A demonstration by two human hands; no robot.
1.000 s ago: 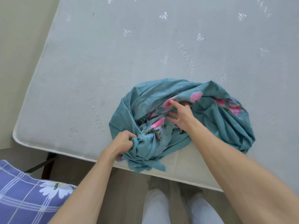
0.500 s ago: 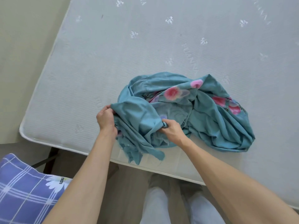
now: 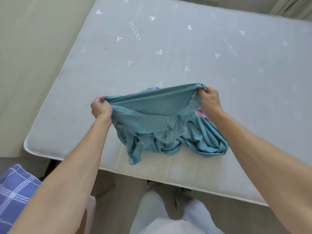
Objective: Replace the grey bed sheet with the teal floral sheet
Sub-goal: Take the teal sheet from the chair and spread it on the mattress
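Note:
The teal floral sheet [image 3: 157,122] lies bunched on the bare pale mattress [image 3: 168,53], near its front edge. Its upper hem is stretched taut between both hands and lifted off the pile. My left hand [image 3: 101,108] grips the hem's left end. My right hand [image 3: 210,98] grips the right end, a little higher and further back. A bit of pink flower print shows just below my right wrist. The rest of the sheet hangs down in folds with a frayed edge trailing toward me. No grey sheet is in view.
A beige wall runs along the mattress's left side. A blue checked pillow [image 3: 15,191] sits low at the left, off the bed. My legs in light trousers stand at the mattress's front edge.
Both hands took hold of the sheet's edge, then raised it and moved apart, stretching the hem between them. The view has tilted up, showing more of the mattress.

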